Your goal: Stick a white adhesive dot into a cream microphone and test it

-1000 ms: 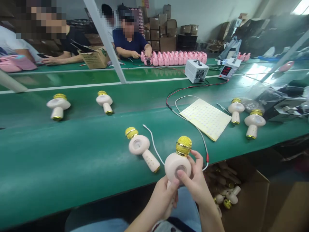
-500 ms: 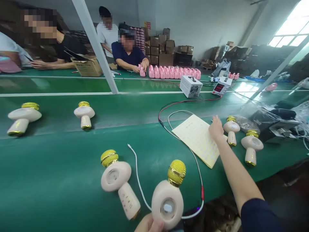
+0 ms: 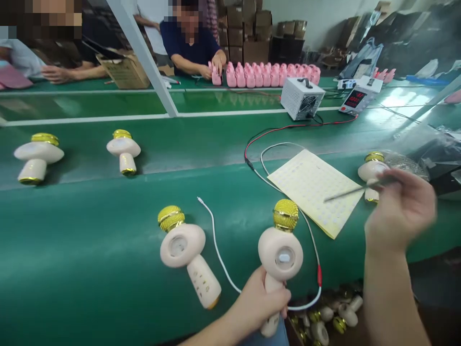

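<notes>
The person's left hand (image 3: 255,300) is closed firmly around the handle of a pale pink plastic karaoke microphone with a gold mesh head (image 3: 280,254), holding it upright over the near edge of the bench. Off to the right, the right hand (image 3: 401,209) is raised and blurred, its fingers curled in a pinch on thin metal tweezers (image 3: 355,192). Their tip points left over a cream sheet of small round stickers (image 3: 313,192) lying on the green bench (image 3: 72,250). Just left of the held microphone lies a matching pink-and-gold microphone (image 3: 183,247), with a thin white cable (image 3: 218,254) curving between the two and running round to a red-sleeved plug (image 3: 319,276). Another microphone (image 3: 372,170) lies at the far right of the sheet, partly behind the right hand, and two more (image 3: 38,156) (image 3: 124,151) lie well apart toward the far left. Red and black leads (image 3: 288,127) run up to a white vented metal box (image 3: 301,98) and a digital power supply (image 3: 356,98). On the next bench, a co-worker in a navy shirt (image 3: 189,43) has both hands at a small pink item (image 3: 216,77), beside a long row of similar pink items (image 3: 270,75).
</notes>
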A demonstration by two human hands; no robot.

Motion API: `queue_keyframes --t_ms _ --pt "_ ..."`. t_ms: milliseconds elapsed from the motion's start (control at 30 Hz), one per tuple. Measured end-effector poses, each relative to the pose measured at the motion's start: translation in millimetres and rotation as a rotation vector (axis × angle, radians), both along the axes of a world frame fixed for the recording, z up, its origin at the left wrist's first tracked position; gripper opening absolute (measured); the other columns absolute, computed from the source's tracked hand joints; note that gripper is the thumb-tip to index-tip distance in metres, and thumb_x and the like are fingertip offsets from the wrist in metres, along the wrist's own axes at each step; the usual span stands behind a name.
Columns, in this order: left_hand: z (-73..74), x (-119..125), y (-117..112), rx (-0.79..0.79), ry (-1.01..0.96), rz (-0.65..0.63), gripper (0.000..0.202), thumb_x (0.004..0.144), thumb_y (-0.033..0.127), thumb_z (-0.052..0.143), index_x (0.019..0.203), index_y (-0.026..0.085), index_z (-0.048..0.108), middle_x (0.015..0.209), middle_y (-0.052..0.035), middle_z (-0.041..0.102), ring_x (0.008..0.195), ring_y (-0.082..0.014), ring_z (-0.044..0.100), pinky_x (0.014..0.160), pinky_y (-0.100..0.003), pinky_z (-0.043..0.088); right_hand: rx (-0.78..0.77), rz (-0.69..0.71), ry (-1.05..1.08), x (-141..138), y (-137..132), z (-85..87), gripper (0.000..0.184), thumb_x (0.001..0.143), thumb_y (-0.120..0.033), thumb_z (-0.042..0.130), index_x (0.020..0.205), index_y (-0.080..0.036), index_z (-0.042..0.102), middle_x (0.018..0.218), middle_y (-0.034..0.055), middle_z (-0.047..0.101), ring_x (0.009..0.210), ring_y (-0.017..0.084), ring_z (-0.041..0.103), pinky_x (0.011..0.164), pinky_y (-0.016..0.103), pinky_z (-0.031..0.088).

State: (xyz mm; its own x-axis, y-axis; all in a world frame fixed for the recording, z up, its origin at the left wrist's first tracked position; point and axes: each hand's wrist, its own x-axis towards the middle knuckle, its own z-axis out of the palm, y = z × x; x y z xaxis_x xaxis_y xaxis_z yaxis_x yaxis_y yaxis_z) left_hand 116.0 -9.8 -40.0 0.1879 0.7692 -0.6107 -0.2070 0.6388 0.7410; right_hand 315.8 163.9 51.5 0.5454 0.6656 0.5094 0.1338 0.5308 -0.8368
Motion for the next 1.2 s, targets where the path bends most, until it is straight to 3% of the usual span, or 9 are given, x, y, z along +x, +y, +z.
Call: queue_keyframes --t_ms 67,133,200,300,500,633,767,900,1200 --pt "4.9 0 6 0.039 0.001 0.020 0.022 0.062 0.015 0.063 0.079 0.018 0.049 0.052 0.0069 0.052 0.048 -0.0101 0.053 0.052 -0.022 0.045 0.056 0.084 0.128 -12 -48 -7.5 0.041 0.070 -0.001 0.071 0.104 -0.025 0.073 0.096 -0.0006 0.070 0.093 0.014 0.065 0.081 0.028 0.049" --pt "13.0 -2 11 0.045 0.029 0.052 0.022 0.062 0.015 0.063 0.079 0.018 0.049 0.054 0.0063 0.052 0.050 -0.0102 0.054 0.052 -0.022 0.045 0.030 0.098 0.249 -29 -84 -20.1 0.038 0.068 -0.008 0.078 0.103 -0.021 0.071 0.092 -0.0001 0.070 0.086 0.013 0.066 0.074 0.026 0.052" --pt "20.9 -5 15 0.028 0.045 0.085 0.023 0.063 0.018 0.063 0.081 0.018 0.049 0.057 0.0056 0.054 0.051 -0.0108 0.055 0.053 -0.023 0.046 -0.031 0.144 0.269 -49 -107 -34.0 0.029 0.075 -0.024 0.079 0.101 -0.019 0.069 0.089 0.0011 0.070 0.081 0.014 0.066 0.066 0.025 0.051" --pt "26.8 -6 18 0.028 0.061 0.097 0.023 0.065 0.021 0.062 0.083 0.018 0.048 0.057 0.0046 0.055 0.051 -0.0118 0.056 0.053 -0.025 0.046 -0.110 0.321 0.185 -81 -126 -48.7 0.023 0.092 -0.040 0.061 0.092 -0.017 0.066 0.078 0.0019 0.068 0.071 0.015 0.063 0.055 0.025 0.047" --pt "25.5 -5 20 0.072 0.036 0.069 0.025 0.069 0.024 0.062 0.089 0.016 0.048 0.058 0.0024 0.056 0.052 -0.0132 0.054 0.051 -0.024 0.044 -0.052 0.339 0.019 -117 -122 -55.0 0.001 0.092 -0.019 0.060 0.092 -0.019 0.060 0.070 -0.0016 0.067 0.054 0.012 0.060 0.050 0.025 0.049" --pt "28.1 -2 21 0.062 0.052 0.076 0.026 0.068 0.019 0.063 0.092 0.014 0.054 0.065 0.0012 0.058 0.055 -0.0132 0.055 0.052 -0.024 0.045 0.103 0.205 -0.150 -121 -108 -60.2 0.013 0.088 -0.015 0.061 0.076 -0.019 0.057 0.061 -0.0043 0.059 0.051 0.011 0.057 0.049 0.026 0.046" --pt "30.3 -1 19 0.107 0.046 0.067 0.031 0.071 0.017 0.064 0.102 0.012 0.062 0.080 -0.0031 0.067 0.061 -0.0118 0.055 0.055 -0.022 0.046 0.112 0.032 -0.243 -121 -102 -65.4 0.022 0.087 -0.012 0.058 0.067 -0.019 0.054 0.052 -0.0065 0.051 0.044 0.010 0.051 0.046 0.027 0.043" --pt "28.4 -1 17 0.137 0.053 0.072 0.032 0.075 0.015 0.063 0.107 0.013 0.065 0.096 -0.0057 0.070 0.068 -0.0114 0.057 0.058 -0.019 0.046 0.117 0.100 -0.211 -120 -102 -65.6 0.022 0.086 -0.012 0.059 0.066 -0.020 0.052 0.053 -0.0061 0.052 0.041 0.010 0.049 0.040 0.026 0.040" --pt "30.5 -1 16 0.152 -0.010 0.055 0.034 0.079 0.013 0.058 0.112 0.015 0.063 0.099 -0.0056 0.070 0.085 -0.0171 0.061 0.065 -0.020 0.048 0.110 0.104 -0.280 -120 -102 -61.0 0.022 0.085 -0.011 0.058 0.065 -0.018 0.053 0.054 -0.0050 0.053 0.041 0.008 0.048 0.039 0.024 0.037"
